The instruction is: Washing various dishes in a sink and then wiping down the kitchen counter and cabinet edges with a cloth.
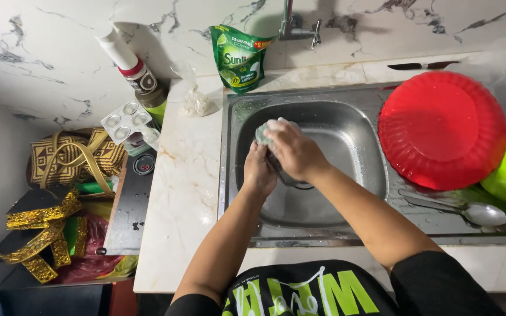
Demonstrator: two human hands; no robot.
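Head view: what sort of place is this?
Most likely a home kitchen, at the washing-up spot. A steel sink sits in a marble-look counter under a tap, with a green soap pouch behind and a red plate draining beside it.

A marble counter [183, 193] is set with a steel sink [346, 134]; a red plate [440, 131], spoon [475, 212] and soap pouch [240, 57] are laid on it.

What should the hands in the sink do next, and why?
Probably keep rubbing the sponge along the dark utensil. The right hand presses the soapy sponge over the sink, and the left hand grips the utensil just below it. Foam shows on the sponge and no water runs from the tap, so rinsing seems a later step.
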